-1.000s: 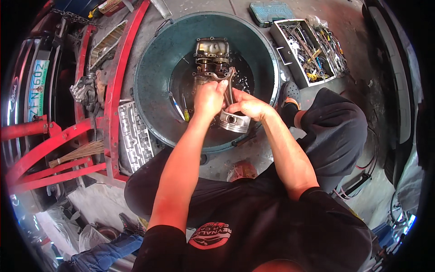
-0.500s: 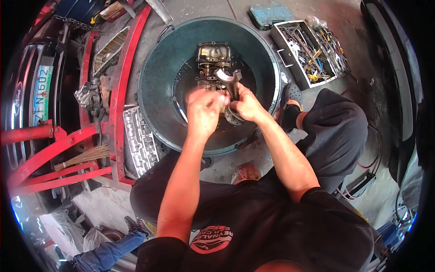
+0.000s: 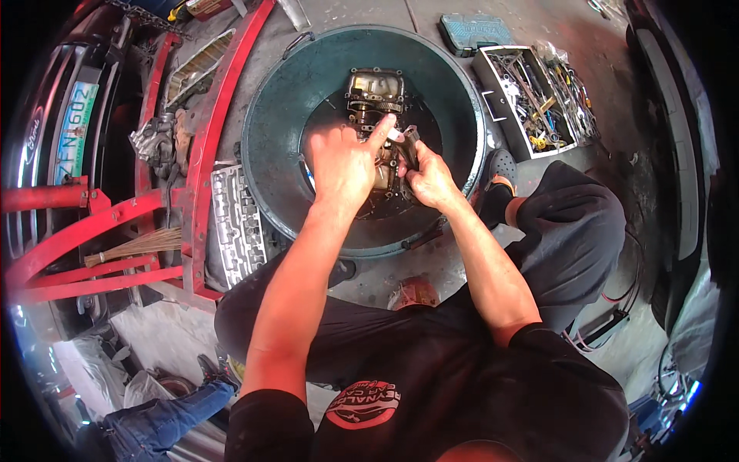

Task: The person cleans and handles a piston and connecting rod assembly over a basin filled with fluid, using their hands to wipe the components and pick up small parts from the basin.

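Observation:
My right hand (image 3: 433, 181) is closed around a dark metal connecting rod (image 3: 410, 150), its forked end tipped up and away from me. Beside it, my left hand (image 3: 344, 165) has its index finger stretched toward the bright inner curve of that end, apparently touching it. The other left fingers are bent, and their tips are hidden. Both hands are over a large round green tub (image 3: 269, 138). An oily engine assembly with gears (image 3: 376, 85) lies in the tub beyond my hands, partly covered by them. Dark liquid surrounds it.
Right of the tub are a metal drawer of tools (image 3: 531, 108) and a teal case (image 3: 477, 35). A red steel frame (image 3: 219, 100) and a cylinder head (image 3: 235, 223) flank its left side. A reddish can (image 3: 413, 292) stands between my legs; a bundle of sticks (image 3: 135, 245) lies left.
My left hand, blurred and lower before, has its index finger stretched out to the rod's end. The connecting rod has turned and tilted in my right hand. The whole view has shifted slightly.

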A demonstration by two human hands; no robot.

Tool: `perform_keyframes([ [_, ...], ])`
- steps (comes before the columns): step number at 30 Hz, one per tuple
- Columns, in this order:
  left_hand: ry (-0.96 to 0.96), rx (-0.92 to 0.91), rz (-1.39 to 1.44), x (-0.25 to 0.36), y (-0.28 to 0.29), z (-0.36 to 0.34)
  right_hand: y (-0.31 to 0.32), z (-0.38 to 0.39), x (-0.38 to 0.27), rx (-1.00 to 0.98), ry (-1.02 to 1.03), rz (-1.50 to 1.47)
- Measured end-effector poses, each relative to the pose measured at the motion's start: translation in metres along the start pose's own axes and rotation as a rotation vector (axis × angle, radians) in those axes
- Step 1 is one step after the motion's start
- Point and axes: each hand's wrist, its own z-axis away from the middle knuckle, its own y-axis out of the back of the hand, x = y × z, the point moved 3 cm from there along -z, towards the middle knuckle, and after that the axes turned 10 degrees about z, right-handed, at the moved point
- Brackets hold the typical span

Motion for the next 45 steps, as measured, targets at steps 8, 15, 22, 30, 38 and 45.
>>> perform_keyframes([
  [8,0.576,0.099,1.773,-0.004,-0.048,0.009,0.001,0.007,-0.005,0.059,0.025,0.224],
  [15,0.426,0.221,1.087,-0.014,-0.031,0.014,-0.042,0.0,0.004,-0.057,0.04,0.009],
  [22,0.754,0.253,1.608,-0.044,-0.049,0.029,-0.022,-0.017,0.009,0.112,-0.198,-1.274],
  [30,0.38,0.125,1.691,0.027,-0.063,0.047,-0.001,-0.02,-0.018,0.214,-0.381,-1.23],
  [38,0.722,0.128,1.979,0.015,-0.078,0.032,0.001,-0.021,-0.031,0.196,-0.185,-1.149],
  [45,0.933,-0.183,2.167,0.004,-0.033,0.024,0.005,-0.046,-0.062,-0.095,0.128,-1.291],
])
